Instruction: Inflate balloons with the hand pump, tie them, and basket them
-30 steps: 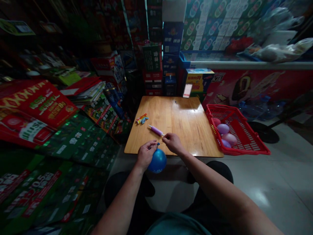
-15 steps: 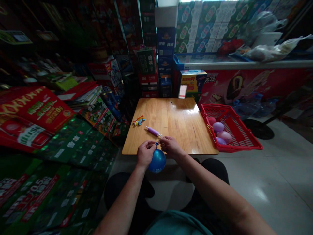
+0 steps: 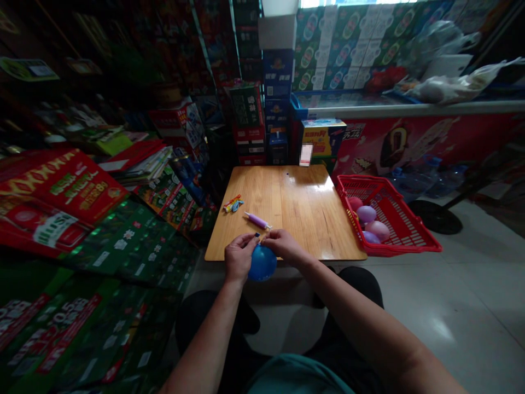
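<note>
A small inflated blue balloon hangs at the near edge of the wooden table. My left hand is closed on the balloon's left side and pinches its neck. My right hand is closed too, its fingertips pinching at the neck from the right. Just beyond my hands a purple hand pump lies on the table. A few flat, uninflated balloons lie further left on the tabletop.
A red plastic basket right of the table holds several inflated purple and pink balloons. Stacked printed cartons crowd the left side and back. A freezer counter runs along the right rear. My dark-trousered knees sit below.
My right hand has drawn back from the pump's tip to the balloon's neck. The balloon has risen slightly toward the table edge, and both hands now meet over it.
</note>
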{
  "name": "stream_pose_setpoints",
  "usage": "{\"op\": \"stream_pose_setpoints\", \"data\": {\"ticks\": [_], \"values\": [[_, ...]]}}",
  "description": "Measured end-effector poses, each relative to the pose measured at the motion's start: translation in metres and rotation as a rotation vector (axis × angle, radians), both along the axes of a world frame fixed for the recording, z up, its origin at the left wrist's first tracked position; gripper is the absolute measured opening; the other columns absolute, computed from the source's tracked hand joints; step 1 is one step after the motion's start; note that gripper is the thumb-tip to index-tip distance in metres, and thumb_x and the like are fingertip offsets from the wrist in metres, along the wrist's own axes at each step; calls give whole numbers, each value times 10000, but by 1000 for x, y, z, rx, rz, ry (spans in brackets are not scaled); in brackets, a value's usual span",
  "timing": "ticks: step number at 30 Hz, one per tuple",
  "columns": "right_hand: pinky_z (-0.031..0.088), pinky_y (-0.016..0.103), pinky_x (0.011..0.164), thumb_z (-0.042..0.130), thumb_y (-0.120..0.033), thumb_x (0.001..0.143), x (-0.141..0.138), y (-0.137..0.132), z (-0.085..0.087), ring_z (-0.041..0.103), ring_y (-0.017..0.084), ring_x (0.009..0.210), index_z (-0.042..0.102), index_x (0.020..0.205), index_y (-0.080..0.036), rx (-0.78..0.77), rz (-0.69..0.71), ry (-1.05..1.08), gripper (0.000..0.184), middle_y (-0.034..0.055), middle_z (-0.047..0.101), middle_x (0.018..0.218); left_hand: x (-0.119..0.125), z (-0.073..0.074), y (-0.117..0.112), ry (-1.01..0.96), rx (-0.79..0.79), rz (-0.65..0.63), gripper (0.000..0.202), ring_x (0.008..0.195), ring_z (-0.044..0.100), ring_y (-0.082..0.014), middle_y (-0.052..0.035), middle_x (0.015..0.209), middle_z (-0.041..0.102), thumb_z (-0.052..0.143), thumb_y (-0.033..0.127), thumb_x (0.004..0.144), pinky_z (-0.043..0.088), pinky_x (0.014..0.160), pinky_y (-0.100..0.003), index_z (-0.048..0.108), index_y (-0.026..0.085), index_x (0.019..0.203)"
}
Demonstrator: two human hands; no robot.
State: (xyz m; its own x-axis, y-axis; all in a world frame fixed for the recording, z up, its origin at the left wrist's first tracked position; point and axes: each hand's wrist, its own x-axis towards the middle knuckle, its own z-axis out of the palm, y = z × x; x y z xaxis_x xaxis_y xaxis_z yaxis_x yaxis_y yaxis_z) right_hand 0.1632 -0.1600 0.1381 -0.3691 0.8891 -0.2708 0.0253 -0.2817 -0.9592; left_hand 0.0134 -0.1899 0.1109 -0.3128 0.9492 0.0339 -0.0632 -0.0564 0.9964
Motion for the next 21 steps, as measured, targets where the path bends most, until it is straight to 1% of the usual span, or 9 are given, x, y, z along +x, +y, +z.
{"op": "stream_pose_setpoints", "data": {"ticks": [2,4,9,12,14,17,19,21], "values": [[252,212,421,682,-269,711,1,1,-2,388,66,445,544,665,-159,-88,10,18,182,-55,455,510,1,1,-3,-10,13,-31,320,794,682,-187,-91,883,738,772,356,724,525,752,-299,726,125,941],[232,214,395,658,-251,711,1,1,-4,361,63,412,512,648,-170,-130,24,23,179,-67,414,486,1,2,-6,-14,20,-61,277,781,665,-172,-67,851,727,765,352,735,510,741,-281,728,137,906],[220,202,358,633,-187,677,3,7,-10,346,61,384,478,622,-174,-251,76,23,165,-67,401,473,-3,8,-17,-27,19,-155,222,758,638,-159,-42,821,706,743,344,758,485,713,-261,717,158,877],[206,203,342,599,-202,693,5,11,-16,315,63,371,448,573,-180,-341,134,12,195,-52,394,460,-8,13,-23,0,-3,-255,195,766,630,-165,-41,828,704,724,337,768,476,717,-261,715,167,863],[208,207,341,582,-215,700,5,10,-18,315,67,373,444,559,-182,-370,157,15,200,-40,404,462,-12,15,-24,89,-22,-340,172,777,628,-171,-39,829,701,696,327,783,474,730,-266,713,171,854],[228,205,356,583,-195,678,0,3,-19,339,70,390,453,563,-180,-319,112,26,174,-41,414,468,-14,15,-23,283,-39,-404,138,783,632,-183,-37,804,695,651,295,796,471,740,-275,705,170,816],[223,203,366,587,-171,656,-4,-3,-18,345,66,400,473,571,-174,-244,48,25,143,-50,412,466,-13,13,-21,360,-45,-387,115,761,631,-187,-33,773,690,646,272,782,465,724,-279,699,169,785],[212,205,377,592,-157,641,-7,-7,-17,351,61,410,506,577,-161,-174,-9,17,107,-51,427,472,-12,11,-19,392,-49,-348,97,735,626,-190,-31,745,687,658,257,759,454,703,-283,699,169,764]]}}
